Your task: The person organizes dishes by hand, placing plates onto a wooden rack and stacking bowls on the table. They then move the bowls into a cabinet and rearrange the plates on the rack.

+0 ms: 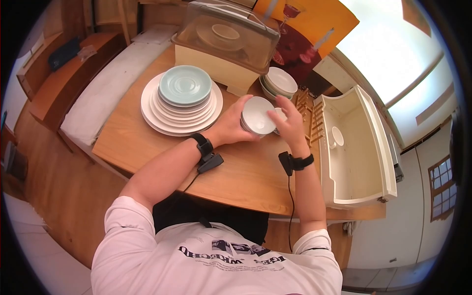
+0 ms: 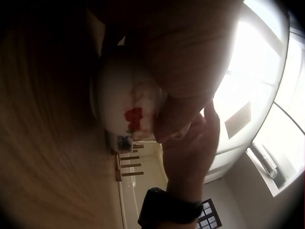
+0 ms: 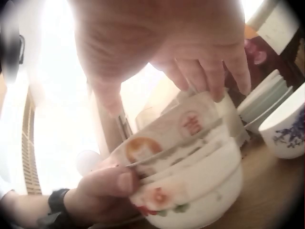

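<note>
My left hand (image 1: 227,123) grips a stack of white bowls (image 1: 258,114) over the table, fingers and thumb around its side. In the right wrist view several nested bowls (image 3: 200,181) tilt, with red and orange flower prints and a red character near the top rim. Above them my right hand (image 1: 292,129) reaches down with its fingers spread, fingertips right at the top bowl's rim. A white cup with a blue pattern (image 3: 288,131) stands beside the stack, partly behind my right hand in the head view.
Left of the bowls stands a pile of white plates (image 1: 147,101) topped by a pale green plate (image 1: 186,84). Behind are a lidded box (image 1: 211,61) and more bowls (image 1: 281,80). A wooden rack (image 1: 314,123) and a cream bin (image 1: 351,172) holding a white cup (image 1: 337,136) stand right.
</note>
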`<control>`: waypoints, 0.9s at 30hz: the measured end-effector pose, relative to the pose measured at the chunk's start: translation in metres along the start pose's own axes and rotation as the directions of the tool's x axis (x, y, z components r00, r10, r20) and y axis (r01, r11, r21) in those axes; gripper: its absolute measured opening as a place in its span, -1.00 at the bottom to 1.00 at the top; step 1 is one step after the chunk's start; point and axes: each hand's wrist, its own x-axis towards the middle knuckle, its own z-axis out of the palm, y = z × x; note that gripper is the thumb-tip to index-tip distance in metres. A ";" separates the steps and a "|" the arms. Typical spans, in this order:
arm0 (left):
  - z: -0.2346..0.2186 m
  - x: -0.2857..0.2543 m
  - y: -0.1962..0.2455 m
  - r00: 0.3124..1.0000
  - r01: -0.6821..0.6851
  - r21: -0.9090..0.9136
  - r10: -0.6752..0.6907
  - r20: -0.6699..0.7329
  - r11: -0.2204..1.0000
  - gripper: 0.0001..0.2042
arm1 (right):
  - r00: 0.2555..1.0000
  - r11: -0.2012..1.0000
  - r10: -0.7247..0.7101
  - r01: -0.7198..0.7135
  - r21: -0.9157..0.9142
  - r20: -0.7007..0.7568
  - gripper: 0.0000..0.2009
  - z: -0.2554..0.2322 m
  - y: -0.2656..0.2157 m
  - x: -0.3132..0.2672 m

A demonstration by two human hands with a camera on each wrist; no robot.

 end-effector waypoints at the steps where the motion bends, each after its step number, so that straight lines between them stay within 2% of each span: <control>1: 0.000 0.000 -0.002 1.000 -0.007 0.010 0.007 0.002 1.000 0.16 | 0.994 0.996 -0.072 0.076 -0.047 0.082 -0.12 0.001 -0.019 -0.001; 4: -0.001 0.000 -0.008 0.999 -0.034 0.058 0.035 -0.006 0.998 0.20 | 0.948 0.913 -0.173 0.256 -0.319 0.266 0.08 0.011 -0.044 -0.008; 5: -0.001 0.000 -0.009 1.000 -0.026 0.038 0.026 0.000 0.999 0.20 | 0.942 0.917 -0.089 0.204 -0.343 0.324 0.23 0.013 -0.045 -0.007; 8: -0.002 -0.001 -0.003 1.000 0.012 -0.010 -0.012 0.009 1.000 0.22 | 0.946 0.959 -0.064 0.146 -0.243 0.317 0.21 0.012 -0.040 0.000; 11: -0.004 -0.002 0.009 0.998 0.060 -0.029 -0.060 0.017 0.998 0.22 | 0.950 0.964 -0.082 0.152 -0.219 0.300 0.19 0.012 -0.040 0.000; 14: -0.004 0.000 0.010 0.996 0.085 -0.044 -0.084 0.032 0.995 0.19 | 0.965 0.956 -0.119 0.175 -0.235 0.232 0.14 0.010 -0.049 -0.001; 17: -0.004 -0.001 0.013 0.994 0.104 -0.049 -0.102 0.037 0.993 0.16 | 0.978 0.949 -0.200 0.208 -0.236 0.061 0.09 0.001 -0.049 -0.006; 21: -0.002 -0.002 0.009 0.996 0.088 0.020 -0.088 0.014 0.996 0.14 | 0.999 0.990 -0.035 0.038 -0.139 0.025 0.03 -0.026 -0.065 -0.027; 24: 0.001 -0.002 0.004 0.998 0.054 0.048 -0.054 -0.014 0.997 0.14 | 0.979 0.971 0.150 -0.120 -0.208 0.136 0.02 -0.048 -0.082 -0.046; 27: 0.000 -0.003 0.004 0.998 0.059 0.059 -0.059 -0.002 0.997 0.15 | 0.962 0.935 0.226 -0.171 -0.310 0.153 0.02 -0.056 -0.071 -0.065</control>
